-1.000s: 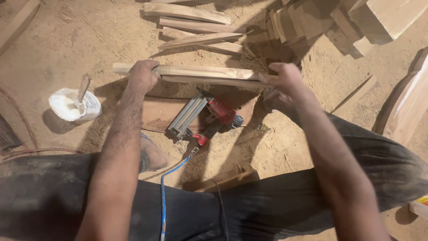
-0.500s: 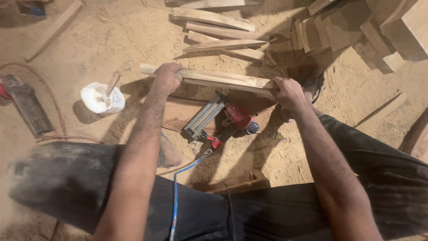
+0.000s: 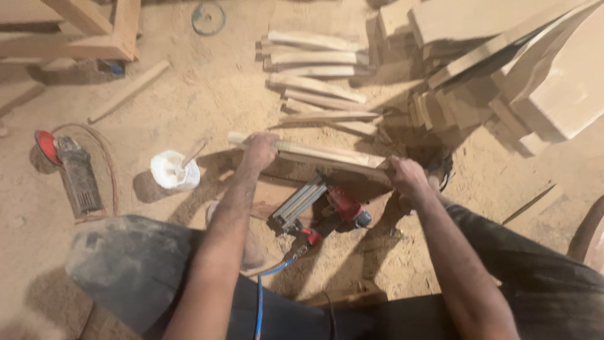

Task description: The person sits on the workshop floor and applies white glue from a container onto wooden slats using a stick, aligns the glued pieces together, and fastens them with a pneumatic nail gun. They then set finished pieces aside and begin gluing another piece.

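The left hand (image 3: 260, 150) is curled down over the near-left end of a pale wooden slat (image 3: 314, 156), fingers wrapped across its top face, gripping it firmly. Over on the other side, the right hand (image 3: 408, 176) is clamped on the slat's right end, fingers folded around the edge, thumb side toward the person. Both hands are closed on the same piece, and it hangs between them just above the sawdust floor (image 3: 220, 88), running slightly downhill from left to right.

The slat itself is long, narrow and light-coloured, gently curved, and looks like two thin strips lying together, with a darker seam along the length. Whether they are joined cannot be told from here.

Right below the slat sits a red and grey nail gun (image 3: 321, 208), lying on its side on the floor, with a blue air hose (image 3: 259, 296) trailing toward the person's dark trousers. To the left of the left hand there is a white tub (image 3: 173, 171) with a stick standing in it, and farther left an angle grinder (image 3: 72, 173) with a red disc guard. Beyond the slat, a row of similar curved strips (image 3: 318, 82) lies on the ground, and a heap of thicker wood blocks (image 3: 503, 75) fills the upper right.
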